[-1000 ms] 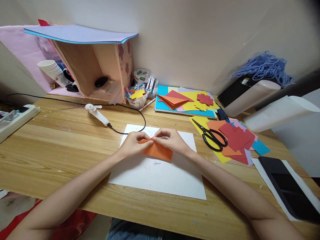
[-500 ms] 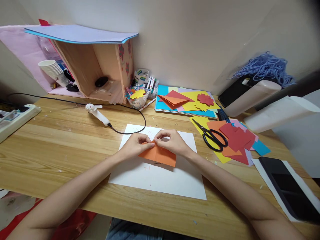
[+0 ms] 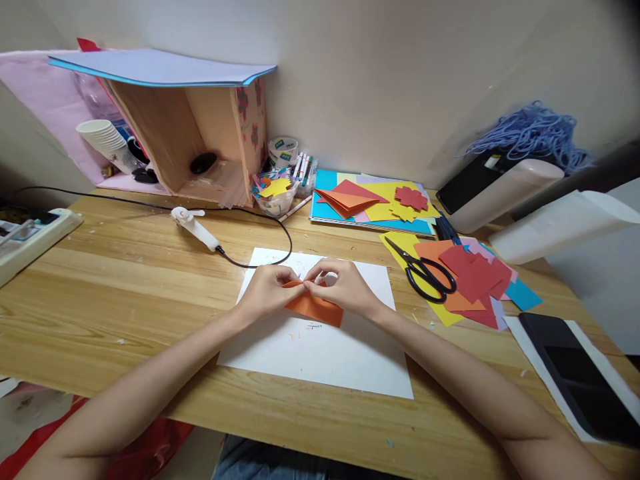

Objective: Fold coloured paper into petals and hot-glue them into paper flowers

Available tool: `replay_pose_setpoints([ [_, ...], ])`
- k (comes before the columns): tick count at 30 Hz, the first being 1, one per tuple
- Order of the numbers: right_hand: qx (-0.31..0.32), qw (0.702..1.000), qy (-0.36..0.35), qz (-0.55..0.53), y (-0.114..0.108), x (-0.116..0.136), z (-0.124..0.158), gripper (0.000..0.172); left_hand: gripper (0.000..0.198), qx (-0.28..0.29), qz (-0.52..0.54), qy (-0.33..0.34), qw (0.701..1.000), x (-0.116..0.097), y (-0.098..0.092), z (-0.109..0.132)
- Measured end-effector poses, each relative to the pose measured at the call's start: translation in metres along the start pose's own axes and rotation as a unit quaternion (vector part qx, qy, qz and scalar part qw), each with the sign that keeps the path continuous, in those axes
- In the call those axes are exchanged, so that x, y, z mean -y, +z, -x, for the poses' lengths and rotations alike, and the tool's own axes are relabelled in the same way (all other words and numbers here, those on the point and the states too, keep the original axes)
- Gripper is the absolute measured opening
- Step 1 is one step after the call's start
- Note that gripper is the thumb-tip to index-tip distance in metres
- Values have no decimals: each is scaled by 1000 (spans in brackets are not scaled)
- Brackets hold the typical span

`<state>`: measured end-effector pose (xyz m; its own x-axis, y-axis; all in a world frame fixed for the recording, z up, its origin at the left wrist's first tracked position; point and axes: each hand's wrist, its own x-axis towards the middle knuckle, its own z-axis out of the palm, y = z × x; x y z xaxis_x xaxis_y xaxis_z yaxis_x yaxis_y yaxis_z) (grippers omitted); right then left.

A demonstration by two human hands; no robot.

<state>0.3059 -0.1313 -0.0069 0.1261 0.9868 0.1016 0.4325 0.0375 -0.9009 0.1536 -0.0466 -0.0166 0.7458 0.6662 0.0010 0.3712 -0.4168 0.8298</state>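
Observation:
Between my two hands is a piece of orange paper (image 3: 315, 309), pinched at its upper edge with a crease running down its middle. My left hand (image 3: 273, 290) grips it from the left, thumb pressed near the top centre. From the right, my right hand (image 3: 345, 287) pinches the same edge, its fingertips meeting those of the left. Part of the paper's upper side is hidden behind the fingers. Beneath lies a white sheet (image 3: 320, 363) with small pen marks on it.
Black-handled scissors (image 3: 430, 277) rest on coloured paper pieces (image 3: 470, 273) at the right, near a dark phone (image 3: 575, 373). Folded orange paper (image 3: 347, 200) tops a paper stack behind. A white corded device (image 3: 195, 230) lies left, before an open cardboard box (image 3: 215, 127).
The orange paper's lower edge has risen and tilted, so less of its face shows. Both hands have shifted slightly, still pinching its top edge.

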Motion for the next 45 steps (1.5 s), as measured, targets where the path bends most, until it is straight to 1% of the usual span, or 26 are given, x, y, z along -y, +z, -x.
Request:
replay_pose_setpoints([
  [3,10,1000,7,-9,-1,-2,-1,8,30,8,9,15,1000,-3,-1,0],
  [6,14,1000,14,-12,-2,-3,-2,9,30,16,29,16,999,-4,-2,-1],
  [12,45,997,56,-29,-7,-5,-5,14,32,35,70,-12,997,-1,-2,-3],
  [17,81,992,79,-49,-14,-9,-10,20,29,42,120,-52,991,1,-2,-5],
  [20,87,990,96,-51,-16,-10,-12,25,30,46,137,-64,987,2,-2,-5],
  [26,51,997,48,-35,-13,-11,-11,18,30,56,135,-56,988,2,-3,-5],
  [32,79,995,54,-40,-14,-10,-10,16,30,49,88,-27,995,0,-4,-5],
  [36,61,996,50,-30,-13,-7,-9,19,30,44,84,-22,995,0,-4,-5],
  [40,50,996,65,-28,-12,-9,-10,22,30,39,95,-29,994,3,-3,-6],
  [42,31,996,77,-32,-13,-12,-13,27,32,17,104,-42,994,5,-4,-7],
  [45,5,994,103,-41,-16,-18,-17,32,33,-46,122,-67,989,8,-6,-9],
])
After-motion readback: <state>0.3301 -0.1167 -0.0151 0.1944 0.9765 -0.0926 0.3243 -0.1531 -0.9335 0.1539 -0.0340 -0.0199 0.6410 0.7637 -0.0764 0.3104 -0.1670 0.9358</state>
